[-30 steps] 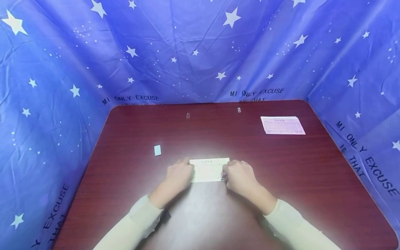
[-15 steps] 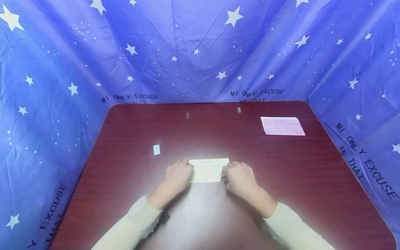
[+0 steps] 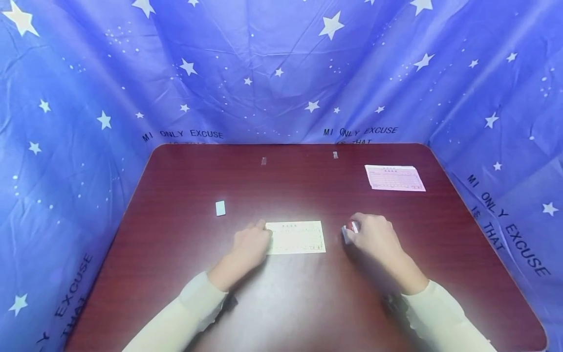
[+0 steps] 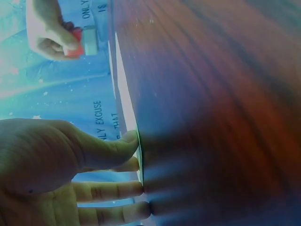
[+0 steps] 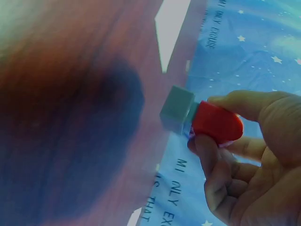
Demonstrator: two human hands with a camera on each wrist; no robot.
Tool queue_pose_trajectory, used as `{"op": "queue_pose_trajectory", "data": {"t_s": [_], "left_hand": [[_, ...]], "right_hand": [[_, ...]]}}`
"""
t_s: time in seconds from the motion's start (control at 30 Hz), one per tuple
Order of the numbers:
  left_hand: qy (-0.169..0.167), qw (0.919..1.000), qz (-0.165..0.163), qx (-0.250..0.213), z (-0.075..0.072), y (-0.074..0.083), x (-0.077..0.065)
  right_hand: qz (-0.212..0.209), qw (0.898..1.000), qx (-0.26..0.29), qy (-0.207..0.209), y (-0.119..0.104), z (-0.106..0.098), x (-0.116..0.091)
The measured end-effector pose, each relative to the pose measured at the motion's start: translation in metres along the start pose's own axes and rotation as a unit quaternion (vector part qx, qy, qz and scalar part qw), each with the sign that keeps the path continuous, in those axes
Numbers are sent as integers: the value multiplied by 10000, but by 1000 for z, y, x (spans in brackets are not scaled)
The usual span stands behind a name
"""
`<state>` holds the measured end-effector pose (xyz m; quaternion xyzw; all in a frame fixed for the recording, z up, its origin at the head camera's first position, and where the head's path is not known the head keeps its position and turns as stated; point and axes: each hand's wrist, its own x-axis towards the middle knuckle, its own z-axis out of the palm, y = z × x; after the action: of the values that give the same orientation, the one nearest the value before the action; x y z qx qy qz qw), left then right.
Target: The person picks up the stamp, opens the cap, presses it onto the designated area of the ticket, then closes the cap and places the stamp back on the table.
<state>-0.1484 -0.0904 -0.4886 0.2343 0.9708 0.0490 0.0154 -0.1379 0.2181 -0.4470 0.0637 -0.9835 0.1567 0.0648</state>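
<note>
A pale yellow printed slip (image 3: 296, 237) lies flat on the table before me, a small outlined box at its lower right corner. My left hand (image 3: 248, 247) rests on the slip's left edge; in the left wrist view, fairly straight fingers and the thumb (image 4: 127, 137) press along it. To the right of the slip, my right hand (image 3: 374, 237) holds a stamp (image 5: 217, 123) by its red handle, between thumb and fingers. The stamp's square, greyish block (image 5: 178, 109) points away from the fingers. In the left wrist view the stamp is raised above the tabletop.
A stack of pink printed slips (image 3: 395, 178) lies at the back right. One small white rectangular piece (image 3: 220, 208) sits left of the slip. Bits of clear tape (image 3: 335, 155) show near the back edge. Blue star-patterned cloth (image 3: 281, 68) surrounds the dark red table (image 3: 184, 181).
My right hand has moved right, off the slip, taking the stamp with it and uncovering the slip's right edge. My left hand stays at the left edge.
</note>
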Motion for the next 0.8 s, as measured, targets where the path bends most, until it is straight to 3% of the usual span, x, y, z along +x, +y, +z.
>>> {"op": "queue_pose_trajectory", "data": {"t_s": [0.13,0.37,0.57,0.7,0.8], "left_hand": [[2,10000,46,50,1,1,1],[-136,9998,-50,143,-3,4,1],[-198,9996,-37,195,-3,5,0],[-251,9995,-69,184,-4,6,1],[-283,9993,-139,180,-3,5,2]], "right_hand": [[330,9991,-71,-247,6,7,-3],[202,9995,-172,-144,12,19,-3],[429,9973,-473,-372,6,5,-2],[-268,9969,-663,-323,-9,-4,13],[-918,9895,-832,-751,-24,1,30]]}}
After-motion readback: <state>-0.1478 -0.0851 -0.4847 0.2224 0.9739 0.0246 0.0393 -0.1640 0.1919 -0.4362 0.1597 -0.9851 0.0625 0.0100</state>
